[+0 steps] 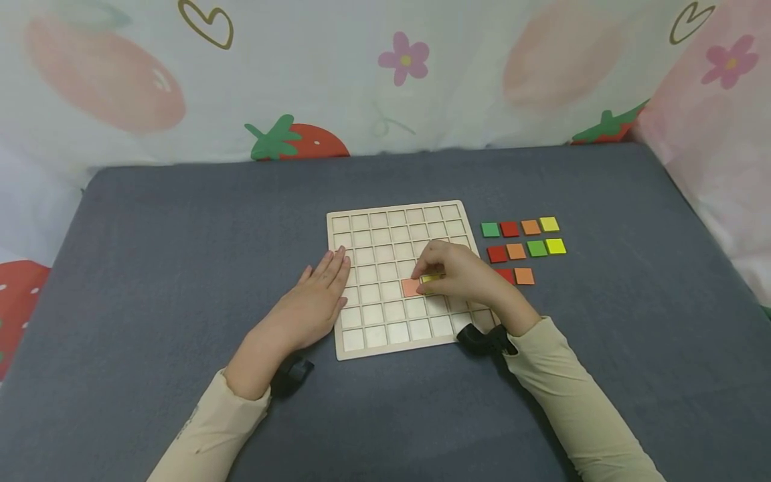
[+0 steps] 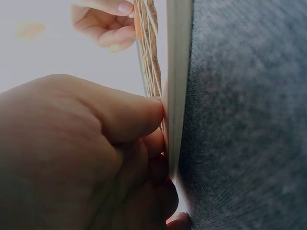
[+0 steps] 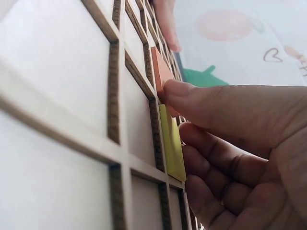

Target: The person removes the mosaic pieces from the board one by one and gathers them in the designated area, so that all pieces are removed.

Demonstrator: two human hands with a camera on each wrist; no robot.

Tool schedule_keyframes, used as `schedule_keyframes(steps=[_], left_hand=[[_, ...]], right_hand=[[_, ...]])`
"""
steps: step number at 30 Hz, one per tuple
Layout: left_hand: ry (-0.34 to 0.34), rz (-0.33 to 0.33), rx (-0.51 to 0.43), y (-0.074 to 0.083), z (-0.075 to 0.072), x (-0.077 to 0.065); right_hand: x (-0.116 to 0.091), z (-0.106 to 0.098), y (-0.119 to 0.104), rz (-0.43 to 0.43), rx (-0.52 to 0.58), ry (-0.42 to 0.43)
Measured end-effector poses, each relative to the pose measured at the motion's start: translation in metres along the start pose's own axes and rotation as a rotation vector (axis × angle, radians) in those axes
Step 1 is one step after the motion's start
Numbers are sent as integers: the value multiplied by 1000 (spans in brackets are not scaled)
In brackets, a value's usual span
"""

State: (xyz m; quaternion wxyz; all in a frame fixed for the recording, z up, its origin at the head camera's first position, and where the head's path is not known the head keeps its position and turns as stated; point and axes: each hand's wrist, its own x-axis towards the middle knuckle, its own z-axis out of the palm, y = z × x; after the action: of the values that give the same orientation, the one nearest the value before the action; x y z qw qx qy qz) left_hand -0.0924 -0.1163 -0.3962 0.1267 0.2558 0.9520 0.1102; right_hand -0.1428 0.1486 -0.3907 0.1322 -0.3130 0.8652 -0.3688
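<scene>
A pale wooden grid board [image 1: 394, 350] with square cells lies on the grey cloth. My right hand [image 1: 454, 271] is over its right half, thumb and index fingertips at the right side of an orange square tile [image 1: 409, 288]. In the right wrist view the thumb touches that orange tile [image 3: 163, 79], and the other fingers curl behind a yellow tile [image 3: 172, 143] set in the neighbouring cell. From above, my hand partly covers the yellow tile [image 1: 430, 278]. My left hand [image 1: 313, 298] rests on the board's left edge, fingers extended; its thumb [image 2: 144, 117] presses the rim up close.
Right of the board lie loose tiles in rows, among them a green tile [image 1: 490, 230], a red tile [image 1: 509, 229], an orange tile [image 1: 525, 276] and a yellow tile [image 1: 555, 246]. A printed curtain [image 1: 458, 127] hangs behind the grey table [image 1: 181, 234].
</scene>
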Motion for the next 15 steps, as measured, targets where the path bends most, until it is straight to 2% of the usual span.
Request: schedule_keyframes(steps=[6, 15], left_hand=[[2, 3, 4, -1, 1, 0], [1, 5, 1, -1, 1, 0]], right_hand=[[0, 1, 0, -17, 2, 9], [-1, 1, -2, 31, 29, 27]])
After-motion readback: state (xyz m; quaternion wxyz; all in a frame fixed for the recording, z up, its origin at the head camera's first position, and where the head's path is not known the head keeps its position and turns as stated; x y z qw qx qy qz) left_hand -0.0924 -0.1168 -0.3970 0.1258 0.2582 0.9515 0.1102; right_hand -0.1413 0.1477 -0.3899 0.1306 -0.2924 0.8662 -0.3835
